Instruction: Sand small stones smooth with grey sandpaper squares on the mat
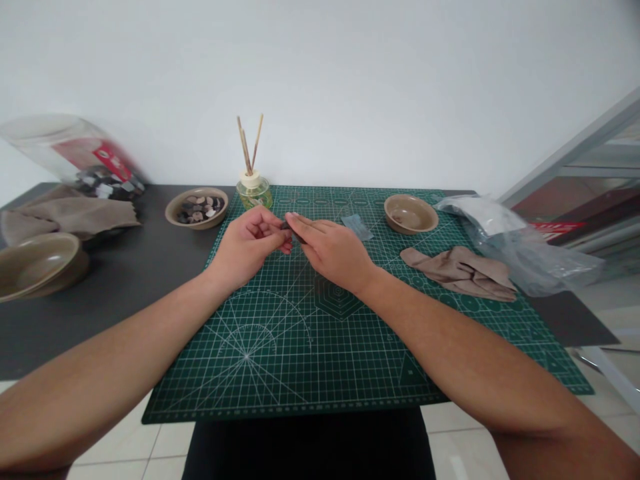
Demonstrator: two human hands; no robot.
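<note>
Above the green cutting mat, my left hand pinches a small dark piece between thumb and fingertips. My right hand meets it from the other side, its fingers straight and pressed together. A dark edge shows beneath those fingers, but what they hold is hidden. Behind my right hand lies a small blue-grey sheet on the mat. To the left of my left hand, a brown bowl contains several small dark and brown pieces.
A reed diffuser stands behind my hands. Right of them are another bowl, a crumpled brown cloth and a clear plastic bag. A large plastic jar, a cloth and a bowl occupy the left side.
</note>
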